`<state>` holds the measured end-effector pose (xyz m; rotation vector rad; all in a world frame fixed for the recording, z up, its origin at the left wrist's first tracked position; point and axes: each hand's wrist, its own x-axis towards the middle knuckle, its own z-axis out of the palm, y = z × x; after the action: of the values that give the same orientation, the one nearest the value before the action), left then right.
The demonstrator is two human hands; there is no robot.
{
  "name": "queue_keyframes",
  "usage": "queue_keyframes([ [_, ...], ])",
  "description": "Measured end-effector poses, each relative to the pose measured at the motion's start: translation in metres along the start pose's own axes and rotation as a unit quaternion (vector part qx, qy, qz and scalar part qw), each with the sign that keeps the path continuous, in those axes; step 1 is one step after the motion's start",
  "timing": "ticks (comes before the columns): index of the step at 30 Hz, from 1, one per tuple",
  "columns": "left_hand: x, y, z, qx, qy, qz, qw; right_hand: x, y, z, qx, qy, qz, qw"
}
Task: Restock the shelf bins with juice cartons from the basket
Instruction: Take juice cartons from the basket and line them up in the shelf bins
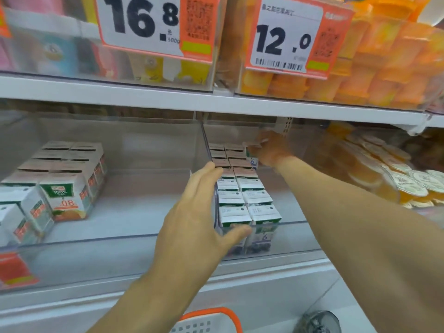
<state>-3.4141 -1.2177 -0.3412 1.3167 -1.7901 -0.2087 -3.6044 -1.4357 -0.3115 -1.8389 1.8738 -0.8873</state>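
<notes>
Counts, approx where blurred: 2 hands – left hand (192,212), right hand (270,150). 2 price tags: "16.8" tag (153,25), "12.0" tag (292,36). 1 basket (211,319). Purple-label cartons (240,186) – 2 rows, abt 8 deep. Orange-juice cartons (63,195): too blurred to count.

The white metal lower shelf (168,267) carries clear plastic bins (134,239). Beside the left hand (197,210), just to its right, stand two rows of white-and-green purple-fronted juice cartons (242,188); the right hand (271,150) reaches their back end. Left of the left hand stand white orange-fronted juice cartons (64,179).
</notes>
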Motion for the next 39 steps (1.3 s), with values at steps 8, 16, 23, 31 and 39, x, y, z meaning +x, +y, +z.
queue_keyframes([
  [8, 0.000, 0.001, -0.004, 0.012, -0.019, 0.004, 1.000, -0.037, 0.000, -0.028, 0.014, 0.035, -0.017, 0.999],
  [16, -0.036, 0.021, -0.035, -0.036, 0.110, 0.059, 0.992, -0.230, -0.017, -0.063, 0.203, 0.083, -0.112, 0.969],
  [23, -0.178, -0.043, -0.041, -0.070, -0.085, -0.127, 0.986, -0.344, -0.003, 0.034, 0.205, -0.220, 0.049, 0.952],
  [31, -0.312, -0.127, -0.029, -0.016, -0.278, -0.332, 0.901, -0.396, 0.040, 0.150, -0.020, -0.387, 0.131, 0.913],
  [39, -0.352, -0.172, -0.022, 0.103, -0.319, -0.358, 0.872, -0.428, 0.090, 0.218, -0.094, -0.424, 0.131, 0.891],
])
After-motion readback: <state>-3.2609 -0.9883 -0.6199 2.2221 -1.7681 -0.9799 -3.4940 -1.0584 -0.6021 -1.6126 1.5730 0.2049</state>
